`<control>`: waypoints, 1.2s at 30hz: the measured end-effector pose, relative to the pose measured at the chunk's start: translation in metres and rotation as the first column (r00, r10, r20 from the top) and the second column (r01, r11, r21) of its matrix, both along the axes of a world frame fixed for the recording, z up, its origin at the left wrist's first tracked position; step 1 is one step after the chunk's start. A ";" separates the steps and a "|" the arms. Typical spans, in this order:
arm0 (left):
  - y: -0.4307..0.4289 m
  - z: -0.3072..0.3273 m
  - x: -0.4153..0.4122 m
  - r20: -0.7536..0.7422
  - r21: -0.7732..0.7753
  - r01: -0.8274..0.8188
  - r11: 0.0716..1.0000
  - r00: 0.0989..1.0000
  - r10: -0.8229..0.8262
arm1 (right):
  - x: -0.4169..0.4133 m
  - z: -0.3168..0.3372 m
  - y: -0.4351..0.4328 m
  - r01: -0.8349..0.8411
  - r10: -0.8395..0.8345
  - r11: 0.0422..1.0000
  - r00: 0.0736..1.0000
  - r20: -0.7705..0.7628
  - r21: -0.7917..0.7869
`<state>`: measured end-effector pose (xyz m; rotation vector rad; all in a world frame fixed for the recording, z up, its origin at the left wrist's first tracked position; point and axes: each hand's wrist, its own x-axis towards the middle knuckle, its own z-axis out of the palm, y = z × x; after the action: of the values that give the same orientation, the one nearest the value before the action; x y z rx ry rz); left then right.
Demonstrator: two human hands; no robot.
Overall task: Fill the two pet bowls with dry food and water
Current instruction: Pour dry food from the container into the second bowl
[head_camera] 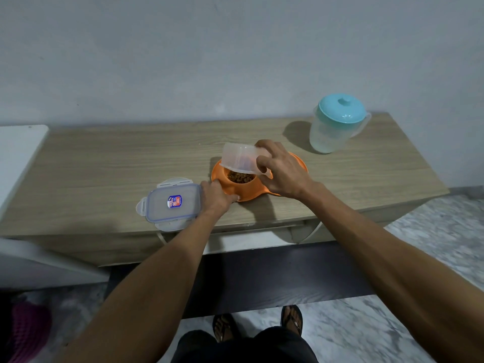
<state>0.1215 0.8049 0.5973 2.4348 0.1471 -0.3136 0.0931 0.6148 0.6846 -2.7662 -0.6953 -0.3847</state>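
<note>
An orange double pet bowl sits mid-table. Its left cup holds brown dry food; the right cup is hidden behind my right hand. My right hand grips a clear plastic container, tipped upside down just above the food. My left hand holds the bowl's near left rim, thumb and fingers curled on its edge. The container's clear lid with a blue seal lies flat to the left of the bowl. A translucent water jug with a teal lid stands at the back right.
The wooden table stands against a grey wall. A white surface adjoins its left end. Below are a dark mat, marbled floor and my feet in sandals. A purple object lies at the lower left.
</note>
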 end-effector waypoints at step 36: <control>-0.001 -0.021 0.001 0.043 -0.015 -0.026 1.000 0.999 0.027 | 0.147 -0.043 0.096 0.781 -0.311 0.088 0.611 -0.728 0.618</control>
<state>0.1229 0.8037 0.5764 2.4212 0.1571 -0.2496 0.2404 0.7112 0.6418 -1.6583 0.6912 -0.1717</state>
